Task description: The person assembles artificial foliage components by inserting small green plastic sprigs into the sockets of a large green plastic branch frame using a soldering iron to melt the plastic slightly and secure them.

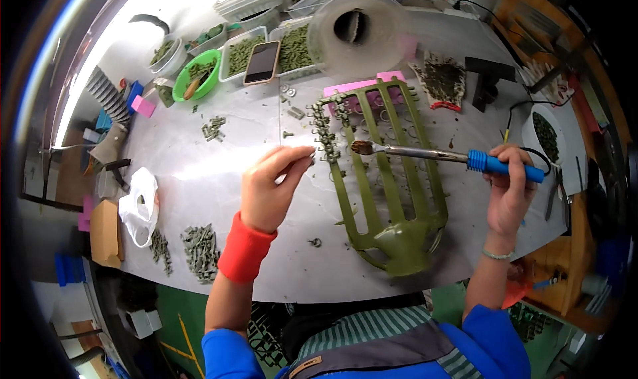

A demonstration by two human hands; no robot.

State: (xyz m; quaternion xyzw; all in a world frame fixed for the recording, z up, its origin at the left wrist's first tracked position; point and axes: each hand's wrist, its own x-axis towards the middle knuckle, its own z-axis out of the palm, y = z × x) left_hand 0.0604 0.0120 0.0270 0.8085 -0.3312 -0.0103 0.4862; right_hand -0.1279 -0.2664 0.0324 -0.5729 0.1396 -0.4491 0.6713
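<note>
I judge that I am at the close work on the left bar of the green frame (392,186), which lies on the surface (286,272) right of its middle, its rounded base toward the near edge. Its far end meets a pink block (339,88), and small green pieces (325,129) crowd the far half of that left bar. My right hand (510,193) holds the iron (425,154) by its blue handle, the shaft crossing above the bars and the dark, broad tip just beside the pieces. My left hand (276,179) is left of the frame, thumb and finger drawn into a narrow pinch; I cannot tell whether they hold a piece. The next move, as I see it, calls for small, level shifts of the tip, with my left fingertips clear of it and the shaft off the other bars. Between my left hand and the heap (199,249) by the near left edge, the surface gives me room. On the right I have a bare stretch beside the frame, but the glove (444,83) and black stand (488,80) limit it toward the far right corner, and the cord (541,158) behind the handle could snag near the bowl (545,136) at the right edge.
</note>
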